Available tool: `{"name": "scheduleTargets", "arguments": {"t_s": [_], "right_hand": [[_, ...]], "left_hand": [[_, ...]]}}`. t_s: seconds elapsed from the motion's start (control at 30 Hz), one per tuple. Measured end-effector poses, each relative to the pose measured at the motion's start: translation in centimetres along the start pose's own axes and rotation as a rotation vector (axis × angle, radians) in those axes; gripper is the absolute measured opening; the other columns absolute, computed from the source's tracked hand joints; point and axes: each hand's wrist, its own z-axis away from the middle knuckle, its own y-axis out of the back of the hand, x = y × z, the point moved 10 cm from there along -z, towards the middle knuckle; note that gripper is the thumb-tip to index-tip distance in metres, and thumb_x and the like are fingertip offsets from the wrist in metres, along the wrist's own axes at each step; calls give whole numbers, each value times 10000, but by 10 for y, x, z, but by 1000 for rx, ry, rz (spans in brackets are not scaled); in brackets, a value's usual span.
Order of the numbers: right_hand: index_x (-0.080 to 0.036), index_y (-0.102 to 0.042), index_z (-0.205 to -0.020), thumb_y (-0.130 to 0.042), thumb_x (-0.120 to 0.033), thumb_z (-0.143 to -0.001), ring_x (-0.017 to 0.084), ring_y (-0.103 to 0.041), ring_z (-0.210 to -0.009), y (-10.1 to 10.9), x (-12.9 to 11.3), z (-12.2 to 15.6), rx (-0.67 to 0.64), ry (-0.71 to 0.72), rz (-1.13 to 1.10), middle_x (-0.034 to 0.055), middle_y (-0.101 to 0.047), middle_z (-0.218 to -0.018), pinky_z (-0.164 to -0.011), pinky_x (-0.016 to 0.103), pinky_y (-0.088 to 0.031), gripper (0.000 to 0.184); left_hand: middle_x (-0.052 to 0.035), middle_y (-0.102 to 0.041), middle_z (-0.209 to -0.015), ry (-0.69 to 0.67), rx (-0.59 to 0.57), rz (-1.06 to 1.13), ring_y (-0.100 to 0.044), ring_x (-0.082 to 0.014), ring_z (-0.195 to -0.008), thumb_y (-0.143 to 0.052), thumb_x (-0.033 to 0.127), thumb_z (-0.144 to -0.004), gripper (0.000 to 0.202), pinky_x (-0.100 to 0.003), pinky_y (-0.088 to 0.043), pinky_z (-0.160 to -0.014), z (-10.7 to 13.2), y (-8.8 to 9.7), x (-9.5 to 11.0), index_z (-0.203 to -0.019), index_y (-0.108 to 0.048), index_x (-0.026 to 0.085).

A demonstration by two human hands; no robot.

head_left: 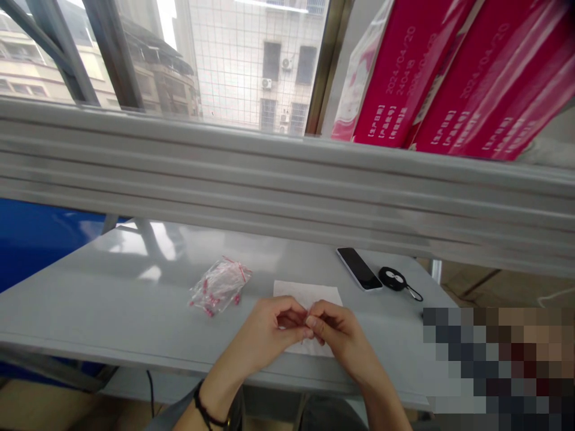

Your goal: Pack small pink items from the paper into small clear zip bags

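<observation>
we see a tiny pale item [309, 318], too small to make out, pinched between the fingertips of our left hand [269, 329] and right hand [336, 335], above a white paper sheet [305, 294] on a grey table [126, 293]; just left lies a clear plastic bag [220, 286] of small red-tipped parts.

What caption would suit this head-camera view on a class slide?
Left hand and right hand meet over a white paper sheet on a grey table.
</observation>
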Motion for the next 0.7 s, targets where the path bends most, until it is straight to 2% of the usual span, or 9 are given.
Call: {"name": "scheduleTargets", "arguments": {"t_s": [0.2, 0.43, 0.57, 0.7], "right_hand": [[-186, -694, -730, -678, -419, -913, 131, -483, -591, 3, -1, 1, -8, -23, 29, 4, -628, -655, -563, 255, -371, 297], [-184, -693, -794, -640, -416, -941, 146, -523, -664, -1, -9, -2, -9, 2, 4, 13, -627, -736, -632, 267, -415, 280], [-187, -656, -791, -580, -424, -980, 152, -509, -693, -2, -13, -3, 14, 31, 53, 3, -581, -735, -661, 274, -410, 312], [-197, -595, -753, -569, -441, -985, 146, -475, -668, 1, -9, -7, 68, 49, 114, -22, -508, -688, -645, 271, -388, 337]], "left_hand": [[-27, -746, -866, -48, -34, -150, -683, -175, -845, -675, 207, -893, 117, -250, -486, -773, 0, 2, 6, -846, -777, 173], [-13, -714, -822, -94, 43, -293, -636, -162, -802, -571, 251, -972, 235, -252, -444, -740, 0, 9, 10, -827, -743, 183], [-16, -703, -820, -94, 80, -343, -634, -164, -799, -541, 255, -986, 248, -256, -449, -732, 0, 8, 11, -837, -725, 184], [-38, -732, -926, -72, 61, -273, -671, -177, -860, -570, 270, -973, 182, -255, -485, -742, 1, 5, 7, -962, -732, 186]]}}
